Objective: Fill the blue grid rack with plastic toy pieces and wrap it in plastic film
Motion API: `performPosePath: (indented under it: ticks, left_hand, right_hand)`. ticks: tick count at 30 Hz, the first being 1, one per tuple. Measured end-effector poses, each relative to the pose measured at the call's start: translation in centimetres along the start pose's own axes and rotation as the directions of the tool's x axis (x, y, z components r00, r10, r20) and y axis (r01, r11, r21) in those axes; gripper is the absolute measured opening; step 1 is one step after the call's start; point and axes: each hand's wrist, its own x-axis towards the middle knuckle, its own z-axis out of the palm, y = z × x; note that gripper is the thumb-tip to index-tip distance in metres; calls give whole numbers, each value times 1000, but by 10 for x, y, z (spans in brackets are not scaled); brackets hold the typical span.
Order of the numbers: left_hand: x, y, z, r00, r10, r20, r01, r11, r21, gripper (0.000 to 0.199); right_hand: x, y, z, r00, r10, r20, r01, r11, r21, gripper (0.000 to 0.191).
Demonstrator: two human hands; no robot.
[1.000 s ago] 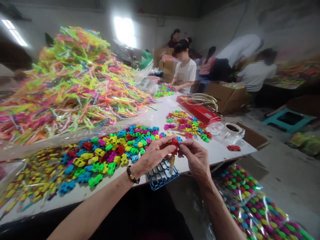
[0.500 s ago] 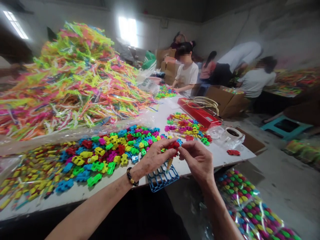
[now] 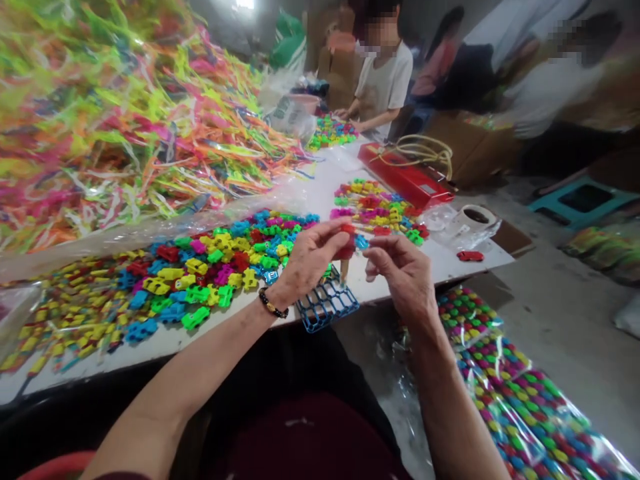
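My left hand (image 3: 311, 259), with a beaded bracelet at the wrist, pinches a small red plastic piece (image 3: 345, 243); a pale yellowish stick hangs below it. Just to the right, my right hand (image 3: 400, 267) has thumb and forefinger close together, and whether anything small is between them is too blurred to tell. Under the hands a blue plastic grid (image 3: 327, 303) lies at the table's front edge. Coloured car-shaped pieces (image 3: 200, 277) spread to the left of my left hand. Behind the hands lies a smaller pile of coloured pieces (image 3: 377, 203) with sticks.
A large heap of bright plastic strips (image 3: 150, 120) fills the left of the table. At the back right are a red box (image 3: 405, 175) and a tape roll (image 3: 475, 217). Packed bags (image 3: 525, 393) lie on the floor. A person in white (image 3: 384, 83) works across the table.
The view has tilted down and come closer. My right hand has drawn slightly away from the red piece, which my left hand still holds.
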Motion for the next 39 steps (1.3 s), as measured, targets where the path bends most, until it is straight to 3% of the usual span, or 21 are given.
performPosePath:
  ticks: [3,5,8,10,11,13,16,18,21,27,32,34,36,39]
  left_hand:
    - [5,-8,7,998,39,-59,-41,999,-32,45]
    - [6,-14,9,997,69,-46,-68,997,21,43]
    - [6,-22,2,994,76,77,-89,980,180,47]
    - [6,-25,-11,978,94,186,-160,910,383,48]
    - [7,-25,-19,961,125,245,-236,831,504,47]
    - [7,-26,-35,905,176,387,-414,570,709,44]
    - [7,-28,-54,821,54,568,-569,151,809,44]
    - [5,-32,-61,803,-90,589,-592,-17,806,47]
    - [2,-38,-66,799,-197,568,-597,-143,790,52]
    - [2,-43,-68,803,-195,562,-594,-196,780,54]
    - [2,-42,-69,790,-217,573,-610,-182,772,52]
    - [1,-42,-68,792,-224,568,-604,-160,781,53]
    - [1,-41,-67,799,-233,554,-590,-131,796,53]
    - [6,-34,-65,831,-240,502,-531,-73,844,54]
  right_hand:
    - [-3,10,-1,995,51,90,-45,997,-66,35]
    - [-4,17,-3,995,41,87,-32,994,-100,32]
    - [-5,34,-10,988,72,136,-44,979,-199,26]
    - [-6,55,-15,976,119,182,-73,968,-240,28]
    - [-6,69,-16,972,138,192,-91,967,-237,29]
    - [-6,100,-14,970,157,186,-115,969,-217,30]
    - [-2,140,0,975,151,164,-110,966,-236,30]
    - [4,153,9,976,131,176,-84,964,-252,27]
    - [12,155,14,970,94,226,-31,964,-265,22]
    - [13,150,15,914,18,406,161,902,-401,10]
    - [26,141,0,884,40,466,211,855,-474,9]
    - [49,133,-14,916,77,394,197,770,-608,13]
    - [79,127,-26,969,92,230,123,627,-769,24]
    - [126,128,-28,987,133,91,16,484,-875,31]
